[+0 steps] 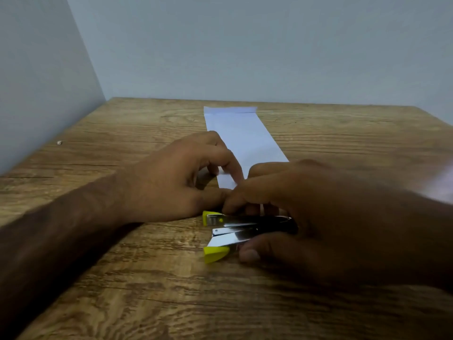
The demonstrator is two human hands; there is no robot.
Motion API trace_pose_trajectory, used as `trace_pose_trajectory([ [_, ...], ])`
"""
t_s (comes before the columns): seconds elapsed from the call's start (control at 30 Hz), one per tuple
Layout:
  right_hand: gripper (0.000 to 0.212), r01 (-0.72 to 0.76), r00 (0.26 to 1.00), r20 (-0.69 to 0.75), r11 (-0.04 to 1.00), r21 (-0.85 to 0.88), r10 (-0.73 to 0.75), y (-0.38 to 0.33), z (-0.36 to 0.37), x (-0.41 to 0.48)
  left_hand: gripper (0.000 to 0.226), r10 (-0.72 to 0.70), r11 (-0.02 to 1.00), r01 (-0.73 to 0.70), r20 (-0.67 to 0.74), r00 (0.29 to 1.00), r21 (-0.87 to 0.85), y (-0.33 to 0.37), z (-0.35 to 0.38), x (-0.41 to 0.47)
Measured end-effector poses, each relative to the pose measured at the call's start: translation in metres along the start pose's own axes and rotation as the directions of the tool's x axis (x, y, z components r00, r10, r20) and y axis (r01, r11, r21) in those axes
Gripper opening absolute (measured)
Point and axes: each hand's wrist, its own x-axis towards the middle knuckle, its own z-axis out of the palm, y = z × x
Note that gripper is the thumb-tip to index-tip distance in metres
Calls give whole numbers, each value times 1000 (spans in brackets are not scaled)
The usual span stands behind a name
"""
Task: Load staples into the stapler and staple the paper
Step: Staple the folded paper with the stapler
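Two bare hands and forearms belong to the person. The left hand (171, 177) comes with a long forearm, uncovered from wrist to the frame edge, no sleeve, watch or ring visible on it. The right hand (306, 217) is blurred; its thumbnail is short and plain. At its wrist, near the right edge, a pale blurred patch shows, perhaps a sleeve cuff, but too smeared to tell
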Motion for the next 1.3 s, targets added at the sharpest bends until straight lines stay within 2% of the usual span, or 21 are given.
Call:
trace_pose_trajectory([
  [0.13, 57, -55, 998, 15, 997, -55, 56, 12, -10, -4, 28, 34, 999, -34, -7, 999, 27, 2, -3, -1],
  [0.23, 46, -61, 998, -14, 996, 58, 62, 17, -16, -7, 24, 78, 990, -74, -28, 997, 122, 5, -4, -3],
  [0.3, 42, -57, 998, 18, 993, 103, 55, 15, -21, -10, 19, 113, 978, -104, -39, 993, 179, 8, -4, -3],
  [0.4, 43, -50, 997, 62, 995, 88, 45, 16, -24, -14, 23, 104, 983, -98, -32, 994, 156, 9, -5, -2],
  [0.57, 45, -20, 999, 46, 997, 78, 17, 16, -22, -14, 27, 93, 985, -90, -17, 996, 147, 10, -4, -3],
  [0.67, 51, -11, 999, 52, 979, 204, 1, 24, -17, -7, 27, 118, 970, -113, -13, 993, 216, 13, -5, -5],
  [0.87, 48, -10, 1000, 19, 992, 129, 7, 37, -15, -6, 23, 211, 911, -173, -63, 975, 376, 22, -8, -6],
  [1.0, 48, -88, 990, 119, 984, 156, 70, 32, -28, -14, 22, 214, 903, -162, -91, 973, 397, 24, -7, -8],
  [1.1, 31, -185, 968, 229, 907, 378, 102, 28, -40, -25, 25, 196, 908, -153, -73, 978, 391, 24, -1, -8],
  [1.2, 31, -318, 937, 307, 774, 547, 167, 30, -44, -21, 26, 205, 894, -158, -69, 976, 418, 23, 6, -7],
  [1.3, 30, -415, 907, 338, 659, 628, 250, 37, -42, -16, 24, 192, 917, -128, -136, 972, 377, 21, 9, -7],
])
